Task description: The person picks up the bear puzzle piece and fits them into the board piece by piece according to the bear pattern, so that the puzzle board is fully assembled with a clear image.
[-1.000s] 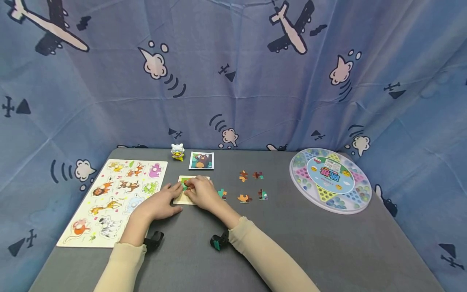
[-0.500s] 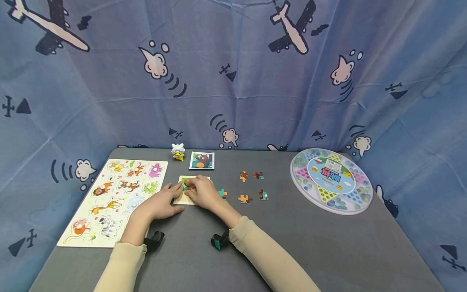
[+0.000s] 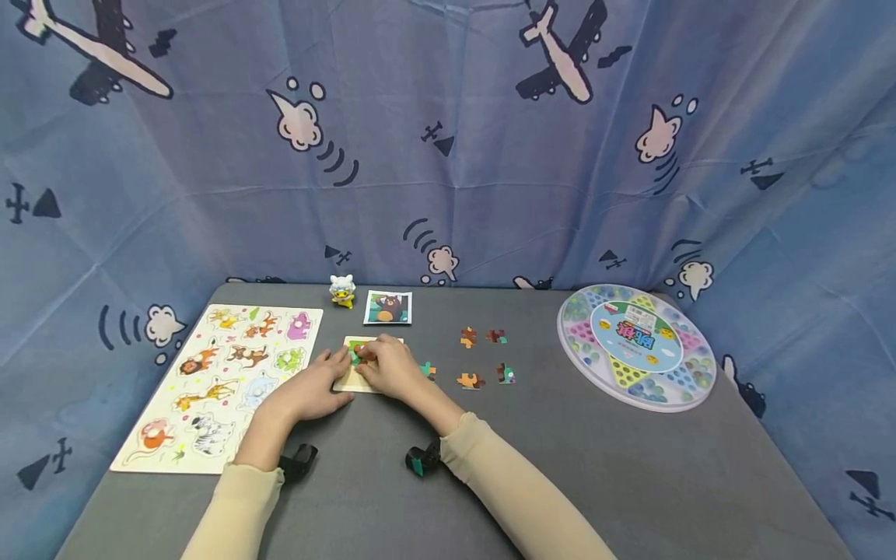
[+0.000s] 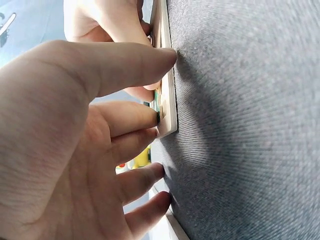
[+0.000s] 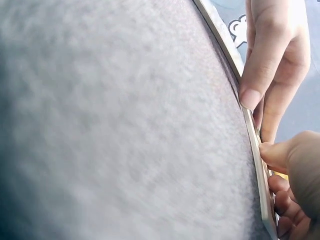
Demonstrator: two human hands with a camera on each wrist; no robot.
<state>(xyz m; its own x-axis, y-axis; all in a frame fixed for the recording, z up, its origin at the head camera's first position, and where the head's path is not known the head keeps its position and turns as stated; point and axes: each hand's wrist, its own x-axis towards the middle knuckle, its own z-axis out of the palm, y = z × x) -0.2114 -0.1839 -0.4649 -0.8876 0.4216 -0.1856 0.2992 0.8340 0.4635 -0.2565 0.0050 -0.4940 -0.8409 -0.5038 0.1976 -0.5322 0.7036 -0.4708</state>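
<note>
A small wooden puzzle board lies on the grey table, with green picture pieces in its upper left part. My left hand rests at the board's left side, fingers extended. In the left wrist view, its index fingertip touches the board corner while the thumb lies along the near edge. My right hand reaches over the board from the right. Its thumb and index finger pinch a brownish puzzle piece down on the board, mostly hidden by the fingers. The right wrist view shows both hands close together along the board's edge.
Several loose puzzle pieces lie right of the board, one partly behind the right hand. Behind it are a bear picture card and a small figurine. A large animal puzzle board lies left; a round game box lies right.
Both hands stay at the board in nearly the same pose. The right-hand fingers have shifted only very slightly over the piece.
</note>
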